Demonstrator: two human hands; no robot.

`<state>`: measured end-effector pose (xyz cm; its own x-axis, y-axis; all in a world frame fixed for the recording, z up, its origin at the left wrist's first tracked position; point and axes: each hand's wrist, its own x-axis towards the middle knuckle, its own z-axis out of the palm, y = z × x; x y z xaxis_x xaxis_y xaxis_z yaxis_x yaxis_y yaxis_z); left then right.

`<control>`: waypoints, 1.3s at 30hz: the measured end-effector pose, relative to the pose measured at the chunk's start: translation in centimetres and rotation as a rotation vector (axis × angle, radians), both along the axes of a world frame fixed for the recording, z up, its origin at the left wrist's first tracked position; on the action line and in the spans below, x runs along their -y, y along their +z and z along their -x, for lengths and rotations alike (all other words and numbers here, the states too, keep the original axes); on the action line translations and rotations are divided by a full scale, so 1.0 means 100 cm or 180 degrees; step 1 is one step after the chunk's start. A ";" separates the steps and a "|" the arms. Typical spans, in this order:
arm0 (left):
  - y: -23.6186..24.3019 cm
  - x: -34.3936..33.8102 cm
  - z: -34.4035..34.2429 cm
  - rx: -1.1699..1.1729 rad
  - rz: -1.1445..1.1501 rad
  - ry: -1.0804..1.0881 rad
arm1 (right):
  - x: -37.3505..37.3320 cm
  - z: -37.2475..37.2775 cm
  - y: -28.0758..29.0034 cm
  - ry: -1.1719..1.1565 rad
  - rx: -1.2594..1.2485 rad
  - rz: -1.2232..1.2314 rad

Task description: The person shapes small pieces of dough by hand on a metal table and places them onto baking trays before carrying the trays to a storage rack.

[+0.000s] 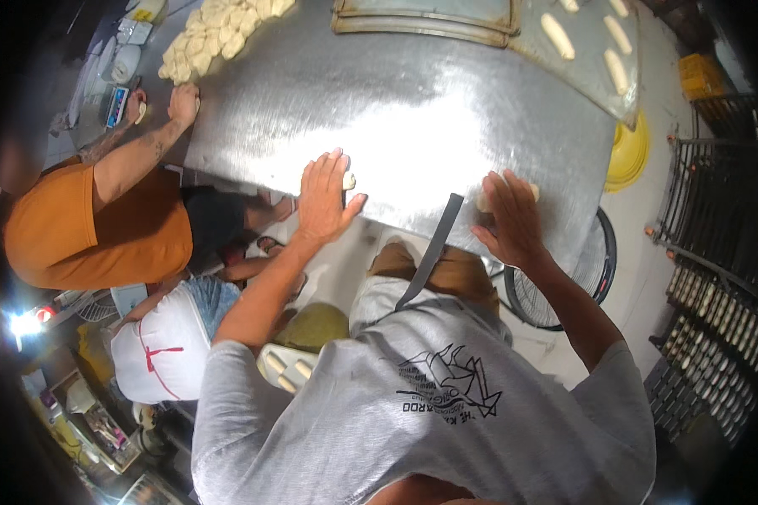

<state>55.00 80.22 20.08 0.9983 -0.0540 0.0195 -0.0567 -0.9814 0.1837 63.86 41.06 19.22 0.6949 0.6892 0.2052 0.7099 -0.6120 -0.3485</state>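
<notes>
My left hand (324, 198) lies flat near the front edge of a shiny metal table (337, 101), its fingers stretched out. It covers most of a small dough piece (349, 180), whose end shows beside the palm. Farther right, my right hand (514, 220) is also flat, pressing on a longer dough piece (483, 202) that pokes out on both sides of the fingers. Neither hand grips anything. How the dough is shaped beneath the palms is hidden.
Dough lumps (202, 46) are heaped at the far left, near a co-worker in an orange shirt (101, 219). A tray (598, 59) with dough sticks sits far right, beside stacked trays (425, 25). A person in white (160, 345), a bicycle wheel (602, 261) and racks (720, 185) stand around.
</notes>
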 end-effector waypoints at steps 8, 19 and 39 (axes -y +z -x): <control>0.015 -0.031 -0.104 0.0271 -0.0182 0.0352 | -0.044 -0.078 0.042 0.0226 -0.0459 -0.0123; 0.038 -0.078 -0.050 -0.0933 0.1684 -0.0277 | -0.091 -0.111 0.093 -0.0629 -0.1819 -0.0301; 0.067 -0.127 -0.129 -0.0984 0.3824 0.0060 | -0.283 -0.180 0.121 0.0289 -0.1854 -0.0768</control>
<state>67.86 92.93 26.76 0.9703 -0.1502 -0.1895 0.1613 -0.1821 0.9700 81.83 69.33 31.34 0.6804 0.7322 -0.0318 0.4078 -0.4143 -0.8137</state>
